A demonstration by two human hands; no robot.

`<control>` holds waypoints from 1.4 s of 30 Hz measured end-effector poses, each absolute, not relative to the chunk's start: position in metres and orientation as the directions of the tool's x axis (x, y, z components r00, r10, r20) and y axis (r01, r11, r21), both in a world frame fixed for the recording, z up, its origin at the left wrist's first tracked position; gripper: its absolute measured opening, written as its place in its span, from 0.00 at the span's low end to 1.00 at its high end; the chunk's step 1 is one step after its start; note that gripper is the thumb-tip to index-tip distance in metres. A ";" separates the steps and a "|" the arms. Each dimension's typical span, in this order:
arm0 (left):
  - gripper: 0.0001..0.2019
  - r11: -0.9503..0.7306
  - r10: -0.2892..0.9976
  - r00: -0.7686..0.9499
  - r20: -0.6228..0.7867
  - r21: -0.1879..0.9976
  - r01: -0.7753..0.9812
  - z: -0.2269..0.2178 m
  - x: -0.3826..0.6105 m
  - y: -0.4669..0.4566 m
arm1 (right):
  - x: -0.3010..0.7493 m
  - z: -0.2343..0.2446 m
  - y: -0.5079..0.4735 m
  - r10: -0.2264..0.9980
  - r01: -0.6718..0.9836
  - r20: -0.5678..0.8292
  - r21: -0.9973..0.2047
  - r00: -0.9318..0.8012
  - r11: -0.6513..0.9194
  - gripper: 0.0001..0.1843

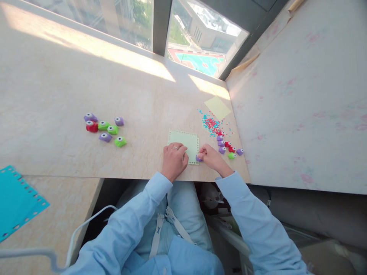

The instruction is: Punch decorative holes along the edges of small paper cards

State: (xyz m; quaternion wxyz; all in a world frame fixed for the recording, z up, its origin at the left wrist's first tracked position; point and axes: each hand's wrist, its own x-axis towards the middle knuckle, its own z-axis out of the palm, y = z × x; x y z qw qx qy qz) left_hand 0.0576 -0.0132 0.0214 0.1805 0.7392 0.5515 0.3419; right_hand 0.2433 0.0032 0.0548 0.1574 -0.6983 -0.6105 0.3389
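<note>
A pale green paper square [185,140] with punched holes along its edges lies near the front edge of the beige table [71,95]. My left hand [173,159] rests on the paper's near left part, fingers curled down, a ring on one finger. My right hand [210,157] is closed round a small purple hole punch [198,157] at the paper's near right corner.
Several small punches, purple, red and green, sit right of my right hand [228,147]. Another group of punches lies at the left [104,130]. Red and blue paper bits [211,124] and a yellow square [217,107] lie behind. A punched blue sheet [15,200] lies lower left.
</note>
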 end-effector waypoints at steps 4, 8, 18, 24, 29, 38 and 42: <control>0.08 -0.324 0.938 0.140 0.318 0.652 0.685 0.019 0.058 -0.013 | 0.251 0.052 -0.003 0.963 0.673 -0.268 -0.717 -0.028 -0.181 0.06; 0.08 -0.330 0.934 0.139 0.328 0.653 0.681 0.017 0.057 -0.013 | 0.255 0.050 -0.009 0.973 0.611 -0.230 -0.770 0.005 -0.185 0.13; 0.07 -0.336 0.931 0.140 0.336 0.647 0.684 0.015 0.057 -0.012 | 0.270 0.058 -0.006 0.974 0.784 0.123 -0.616 0.188 -0.073 0.17; 0.08 -0.335 0.929 0.127 0.347 0.649 0.683 0.014 0.057 -0.011 | 0.272 0.049 -0.016 0.991 0.847 0.134 -0.528 0.007 0.065 0.18; 0.07 -0.349 0.921 0.124 0.370 0.638 0.686 0.013 0.057 -0.011 | 0.275 0.049 -0.015 0.979 0.823 0.178 -0.568 0.102 0.017 0.13; 0.08 -0.496 0.833 0.152 0.532 0.596 0.632 0.019 0.053 -0.018 | 0.277 0.080 -0.038 0.940 0.212 0.003 -0.974 0.342 -0.074 0.26; 0.09 -0.560 0.812 0.162 0.561 0.669 0.489 0.029 0.056 -0.040 | 0.255 0.086 -0.056 0.941 0.047 -0.088 -0.993 0.325 -0.109 0.26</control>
